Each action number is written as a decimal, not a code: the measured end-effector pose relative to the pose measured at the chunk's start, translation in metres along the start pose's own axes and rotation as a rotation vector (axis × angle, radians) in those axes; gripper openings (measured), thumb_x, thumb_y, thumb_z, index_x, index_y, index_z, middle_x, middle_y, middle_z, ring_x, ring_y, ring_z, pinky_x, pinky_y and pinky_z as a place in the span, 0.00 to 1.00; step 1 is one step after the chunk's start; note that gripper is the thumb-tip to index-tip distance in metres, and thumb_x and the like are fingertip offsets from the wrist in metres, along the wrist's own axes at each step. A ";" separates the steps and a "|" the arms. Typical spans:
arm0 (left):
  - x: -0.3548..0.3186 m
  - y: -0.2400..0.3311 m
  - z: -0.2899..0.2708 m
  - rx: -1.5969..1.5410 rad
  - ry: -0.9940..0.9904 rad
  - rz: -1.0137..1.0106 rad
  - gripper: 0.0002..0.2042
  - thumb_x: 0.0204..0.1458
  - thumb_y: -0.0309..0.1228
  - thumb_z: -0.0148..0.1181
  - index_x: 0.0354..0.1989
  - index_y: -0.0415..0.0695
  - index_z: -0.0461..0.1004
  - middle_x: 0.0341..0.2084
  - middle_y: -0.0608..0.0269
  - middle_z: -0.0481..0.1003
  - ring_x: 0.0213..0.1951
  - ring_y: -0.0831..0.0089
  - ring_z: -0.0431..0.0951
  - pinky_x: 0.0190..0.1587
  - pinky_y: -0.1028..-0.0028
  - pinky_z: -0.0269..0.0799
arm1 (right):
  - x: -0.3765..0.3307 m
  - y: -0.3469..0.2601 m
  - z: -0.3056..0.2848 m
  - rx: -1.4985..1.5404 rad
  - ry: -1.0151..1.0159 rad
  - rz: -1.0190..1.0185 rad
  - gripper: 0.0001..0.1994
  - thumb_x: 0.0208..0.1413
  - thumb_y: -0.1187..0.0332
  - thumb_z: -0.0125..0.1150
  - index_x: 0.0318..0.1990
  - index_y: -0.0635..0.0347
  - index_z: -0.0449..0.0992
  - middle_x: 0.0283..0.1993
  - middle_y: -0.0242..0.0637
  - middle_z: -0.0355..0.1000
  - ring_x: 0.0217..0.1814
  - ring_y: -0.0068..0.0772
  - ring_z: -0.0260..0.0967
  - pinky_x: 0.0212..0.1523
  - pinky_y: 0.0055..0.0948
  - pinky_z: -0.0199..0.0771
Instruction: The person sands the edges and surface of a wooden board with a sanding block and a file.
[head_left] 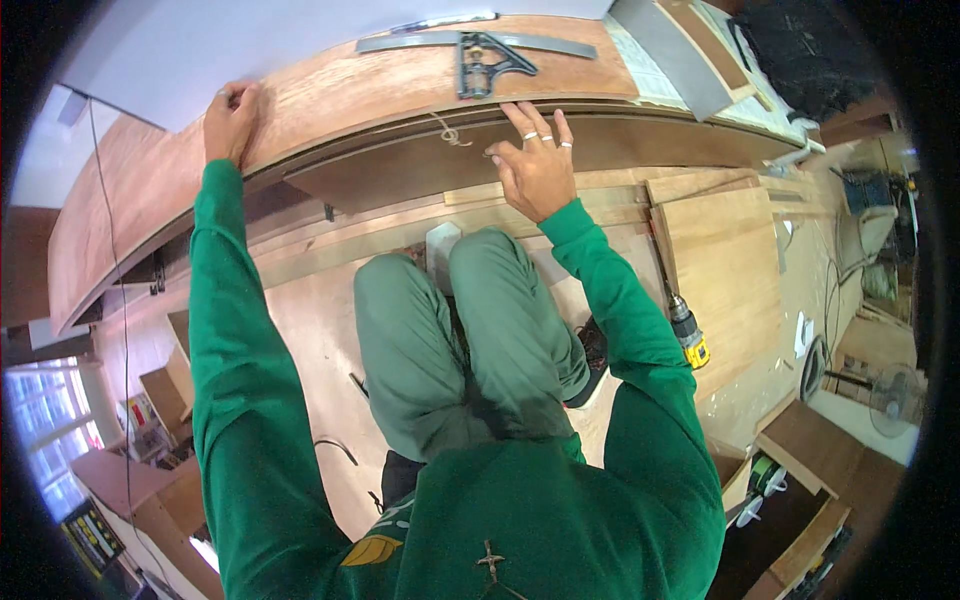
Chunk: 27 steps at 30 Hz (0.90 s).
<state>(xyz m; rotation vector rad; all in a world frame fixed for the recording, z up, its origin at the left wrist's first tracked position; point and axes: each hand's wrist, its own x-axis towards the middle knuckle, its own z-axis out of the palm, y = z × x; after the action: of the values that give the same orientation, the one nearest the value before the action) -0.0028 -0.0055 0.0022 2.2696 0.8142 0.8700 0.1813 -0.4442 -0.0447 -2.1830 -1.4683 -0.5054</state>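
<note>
At the left, my left hand (232, 122) rests on the curved plywood board (310, 105), its fingers curled in. What they hold, if anything, is hidden. My right hand (540, 175) is at the board's near edge, below the combination square (482, 68). Its thumb and forefinger come together in a pinch; the other fingers, some with rings, reach up toward the edge. Anything between thumb and forefinger is too small to make out. Left of that hand, a thin curled cord or strip (450, 132) hangs over the edge. The square's steel rule (555, 45) lies across the board.
Below the board runs a brown panel (400, 165). A yellow-and-black cordless drill (687, 330) rests beside a plywood sheet (725, 275) on the right. A grey box-like piece (680, 60) stands at the far right. A thin cable (110, 215) hangs on the left.
</note>
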 end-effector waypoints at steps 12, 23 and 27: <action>-0.006 0.007 0.004 -0.044 0.009 -0.045 0.18 0.57 0.44 0.62 0.42 0.39 0.81 0.32 0.62 0.80 0.35 0.73 0.78 0.42 0.72 0.74 | 0.027 -0.083 0.038 0.136 -0.042 -0.127 0.06 0.53 0.64 0.63 0.33 0.52 0.82 0.73 0.44 0.60 0.78 0.47 0.50 0.73 0.68 0.40; -0.009 0.019 0.003 -0.011 0.045 0.032 0.20 0.56 0.46 0.62 0.43 0.39 0.81 0.32 0.55 0.81 0.36 0.68 0.80 0.43 0.69 0.75 | 0.040 -0.112 0.043 0.153 -0.111 -0.132 0.06 0.54 0.64 0.63 0.34 0.52 0.83 0.74 0.50 0.57 0.79 0.51 0.48 0.74 0.64 0.45; -0.007 0.018 0.015 0.020 0.103 -0.013 0.21 0.52 0.45 0.65 0.41 0.36 0.79 0.38 0.43 0.82 0.42 0.53 0.82 0.47 0.58 0.75 | 0.043 -0.096 0.034 0.095 -0.200 -0.202 0.08 0.57 0.63 0.61 0.34 0.54 0.82 0.76 0.49 0.55 0.79 0.51 0.49 0.72 0.64 0.53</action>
<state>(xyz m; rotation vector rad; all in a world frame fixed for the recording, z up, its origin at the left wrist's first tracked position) 0.0101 -0.0263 0.0020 2.2492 0.8854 0.9837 0.1089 -0.3614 -0.0339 -2.0711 -1.7930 -0.2815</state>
